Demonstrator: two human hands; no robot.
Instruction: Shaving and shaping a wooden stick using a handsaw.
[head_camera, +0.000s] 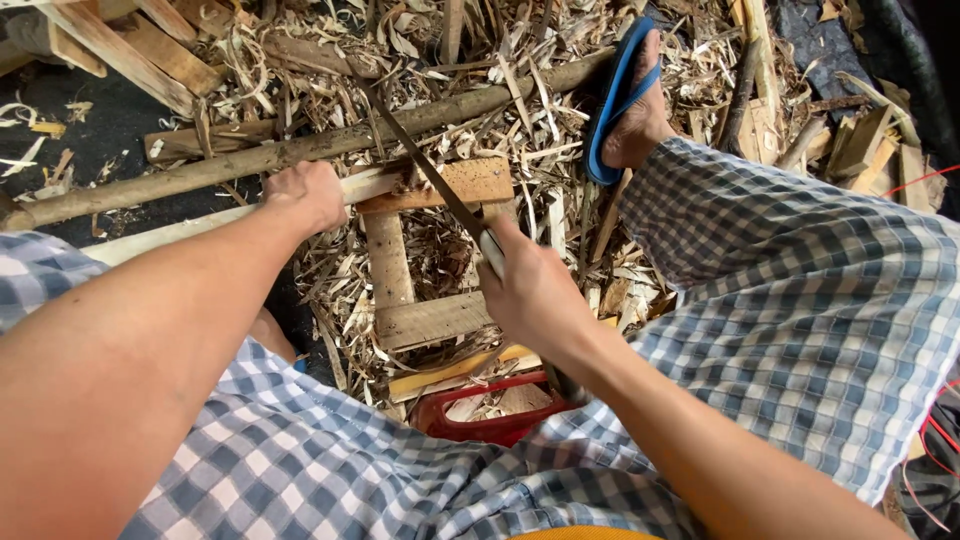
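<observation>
On the shaving-strewn ground in the head view, 2 hands are working over 1 small wooden frame (425, 250) made of about 4 flat slats. 1 pale stick (200, 228) is lying across the frame's top slat, and 1 longer bark-covered pole (300, 150) is lying just behind it. The left hand (308, 192) is closing fully around the pale stick, pressing it down. The right hand (535, 290) is wrapping tightly around the handle of 1 long dark blade (420, 165), whose edge is meeting the stick beside the left hand. The handle is hiding inside the fist. 1 foot in 1 blue sandal (615, 100) is resting among the shavings. 1 red container (490, 415) is sitting partly hidden between checked-cloth knees.
</observation>
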